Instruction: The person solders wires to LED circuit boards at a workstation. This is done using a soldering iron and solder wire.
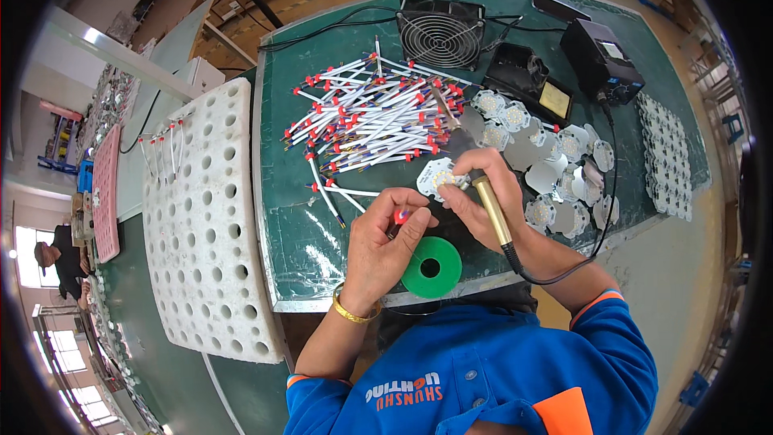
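Observation:
My right hand (493, 193) is closed around a soldering iron (493, 213) with a brass-coloured handle, its tip end pointing away toward the wire pile. The same hand pinches a small white LED board (435, 176) between thumb and fingertips. Just left of the board, my left hand (382, 238) pinches a short wire lead (402, 215) with a red collar; most of that lead is hidden by the fingers. A green spool (447, 254) lies on the table beneath and between both hands. Ahead of them spreads a heap of white wire leads (366, 117) with red collars.
Loose LED boards (555, 145) pile up at the right, near a sheet of boards (667, 153). Behind stand a black fan (441, 36), an iron stand with sponge (555, 102) and a black soldering station (600, 60), its cord running to my iron. Leftward lies a perforated white foam board (193, 234).

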